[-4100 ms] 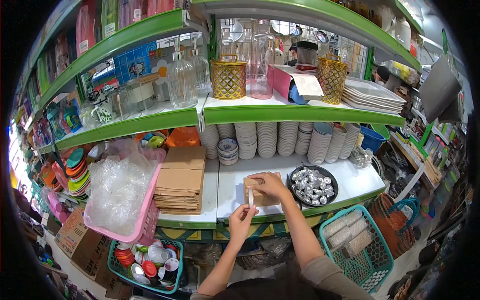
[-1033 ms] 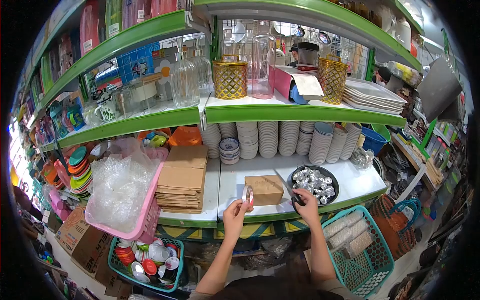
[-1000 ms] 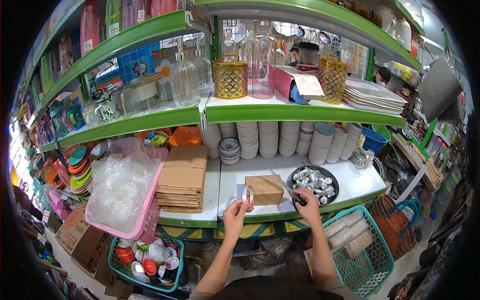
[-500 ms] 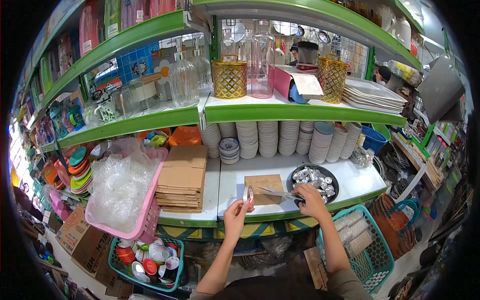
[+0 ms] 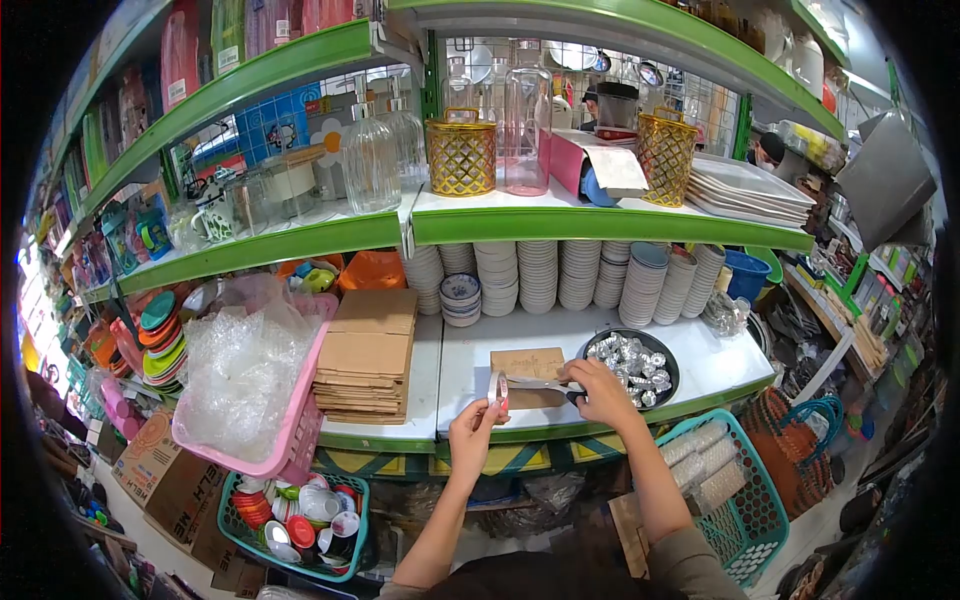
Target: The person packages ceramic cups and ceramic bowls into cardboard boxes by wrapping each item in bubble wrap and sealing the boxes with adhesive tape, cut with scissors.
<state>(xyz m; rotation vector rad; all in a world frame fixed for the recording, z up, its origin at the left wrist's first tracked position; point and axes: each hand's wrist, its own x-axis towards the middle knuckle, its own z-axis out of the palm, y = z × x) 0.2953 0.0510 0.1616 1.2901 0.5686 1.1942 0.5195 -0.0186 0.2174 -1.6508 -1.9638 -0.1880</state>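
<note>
My left hand (image 5: 474, 432) pinches a small roll of tape (image 5: 501, 390), held on edge above the front of the white shelf. A pair of scissors (image 5: 545, 385) is in my right hand (image 5: 604, 394), blades pointing left and reaching the roll; whether they touch the tape is too small to tell. Under the scissors lies a flat brown cardboard piece (image 5: 527, 360) with faint print. Just beyond my right hand stands a black bowl (image 5: 673, 384) holding many shiny silver pieces (image 5: 632, 360).
Folded cardboard (image 5: 365, 345) is stacked at left beside a pink basket (image 5: 305, 425) of bubble wrap. Stacks of white bowls (image 5: 537, 275) line the back. Below are a teal basket (image 5: 292, 568) of colourful dishes and a green basket (image 5: 745, 520) with wrapped items. A green-edged shelf (image 5: 610, 228) hangs above.
My right hand has moved left with the scissors, bringing the blades up to the tape roll. My left hand stays nearly in place.
</note>
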